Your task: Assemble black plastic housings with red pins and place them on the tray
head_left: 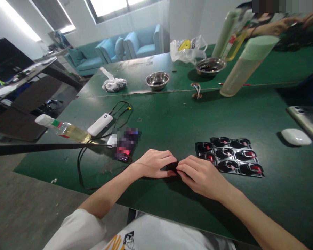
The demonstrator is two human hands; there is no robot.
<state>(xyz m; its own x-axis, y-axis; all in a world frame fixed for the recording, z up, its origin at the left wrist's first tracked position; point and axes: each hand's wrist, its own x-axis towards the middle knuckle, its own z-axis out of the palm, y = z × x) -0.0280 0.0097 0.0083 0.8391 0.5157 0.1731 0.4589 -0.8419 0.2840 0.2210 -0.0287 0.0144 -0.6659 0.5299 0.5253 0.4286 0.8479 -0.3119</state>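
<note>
My left hand (158, 164) and my right hand (198, 175) meet over the near part of the green table. Between their fingertips is a small black piece (172, 166), mostly covered by the fingers, so its kind cannot be made out. Both hands are closed on it, thumbs below and fingers above. Just beyond my right hand lie several flat black packs (228, 152) with red and white marks, set out in rows. A phone (126, 144) with a lit screen lies to the left of my left hand.
On the left are a bottle of yellowish liquid (73, 132), a white power bank (100, 125) and black cables. Farther back stand a metal bowl (158, 80), a second bowl (211, 66) and a tall tumbler (247, 66). A white case (296, 136) lies right. Another person's hands show at top right.
</note>
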